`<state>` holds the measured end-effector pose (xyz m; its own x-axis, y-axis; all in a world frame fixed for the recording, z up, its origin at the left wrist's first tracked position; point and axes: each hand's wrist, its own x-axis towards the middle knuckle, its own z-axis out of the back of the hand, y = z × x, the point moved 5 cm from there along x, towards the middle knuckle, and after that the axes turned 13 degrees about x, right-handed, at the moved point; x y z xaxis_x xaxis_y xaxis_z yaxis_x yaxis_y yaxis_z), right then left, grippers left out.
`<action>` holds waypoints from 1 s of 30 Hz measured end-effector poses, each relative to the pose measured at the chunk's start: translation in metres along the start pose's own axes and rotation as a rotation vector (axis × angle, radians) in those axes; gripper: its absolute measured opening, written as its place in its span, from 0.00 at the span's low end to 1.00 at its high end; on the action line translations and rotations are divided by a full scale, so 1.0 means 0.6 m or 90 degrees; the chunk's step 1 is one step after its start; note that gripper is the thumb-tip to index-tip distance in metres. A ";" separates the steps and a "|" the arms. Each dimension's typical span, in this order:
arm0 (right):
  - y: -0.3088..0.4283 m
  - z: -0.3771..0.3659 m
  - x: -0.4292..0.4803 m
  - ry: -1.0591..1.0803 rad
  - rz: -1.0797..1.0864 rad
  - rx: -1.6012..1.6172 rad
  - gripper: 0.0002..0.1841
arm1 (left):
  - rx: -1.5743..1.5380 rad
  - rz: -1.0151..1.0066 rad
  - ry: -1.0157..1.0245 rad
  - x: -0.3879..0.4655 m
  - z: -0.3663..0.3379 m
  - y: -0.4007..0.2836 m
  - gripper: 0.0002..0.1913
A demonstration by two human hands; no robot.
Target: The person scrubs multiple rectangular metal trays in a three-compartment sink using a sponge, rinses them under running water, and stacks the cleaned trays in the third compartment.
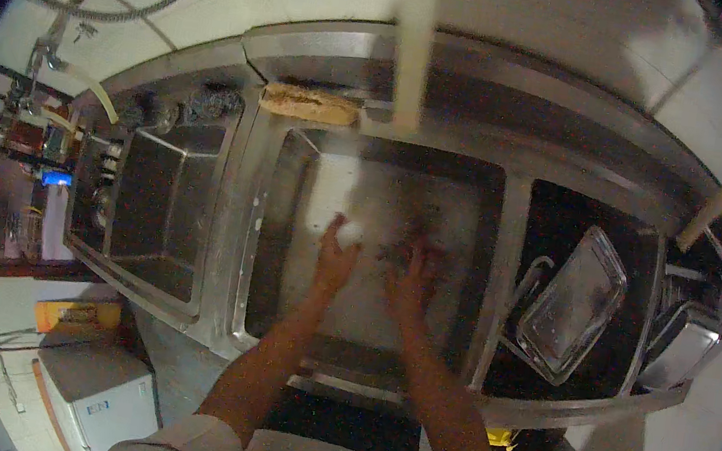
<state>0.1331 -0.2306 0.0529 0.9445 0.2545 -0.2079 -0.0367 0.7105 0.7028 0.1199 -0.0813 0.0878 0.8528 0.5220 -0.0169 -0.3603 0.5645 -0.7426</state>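
Both my hands reach down into the middle basin of a stainless steel sink (236,209), over cloudy greyish water. My left hand (336,260) has thumb and fingers spread, and nothing shows between them. A small white patch near its fingertips could be foam or glare. To its right, my right hand (411,273) is blurred, with its fingers pointing away from me. Dark reddish-brown blur surrounds those fingers, so whether it holds anything is unclear. From above, a pale tube (413,61) hangs over the far rim of this basin.
On the back ledge lie a tan scrubbing pad or brush (308,104) and dark metal scourers (213,100). A rectangular metal tray (572,308) leans in the right basin; another metal tray (686,350) is farther right. A coiled spray hose (150,9) hangs at upper left.
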 end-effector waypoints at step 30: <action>-0.258 -0.092 0.087 -0.110 -0.301 -0.120 0.31 | -0.018 0.189 0.118 0.090 0.043 0.176 0.28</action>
<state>0.1703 -0.2910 -0.1045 0.9113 -0.2220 -0.3467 0.3629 0.8308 0.4219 0.1178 0.0230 0.0257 0.7675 0.5342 -0.3543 -0.5943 0.3858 -0.7056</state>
